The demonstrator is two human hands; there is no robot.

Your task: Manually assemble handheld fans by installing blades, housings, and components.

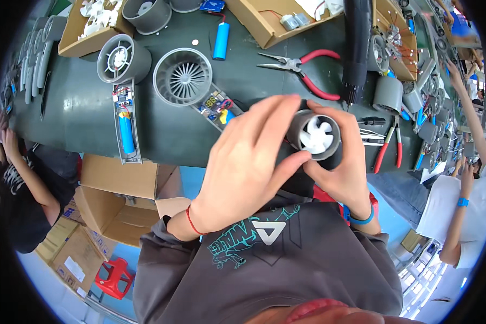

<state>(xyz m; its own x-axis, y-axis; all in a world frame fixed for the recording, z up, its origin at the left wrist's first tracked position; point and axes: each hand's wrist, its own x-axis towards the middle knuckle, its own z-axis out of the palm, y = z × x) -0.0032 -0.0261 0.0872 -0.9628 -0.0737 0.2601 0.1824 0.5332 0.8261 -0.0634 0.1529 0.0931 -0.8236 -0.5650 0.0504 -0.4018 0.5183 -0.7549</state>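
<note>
Between my two hands, above the table's near edge, is a small grey round fan housing (337,131) with a white bladed fan (316,135) inside, its open end facing up at me. My right hand (348,156) curls round its right side, thumb low and fingers over the far rim. From the left, my left hand (248,156) presses against it, thumb at the lower rim and fingers stretched along its far side. Just left of my left hand lies a larger grey fan body (162,92) with a circuit-board handle (216,108). The far side of the held housing is hidden.
Red-handled pliers (297,65) lie beyond my hands, beside a hanging black electric screwdriver (356,54). Red-and-green-handled cutters (389,146) lie at right. Another fan body with an open handle (125,119), a blue battery (220,40) and parts boxes (270,27) stand around. Co-workers sit on both sides.
</note>
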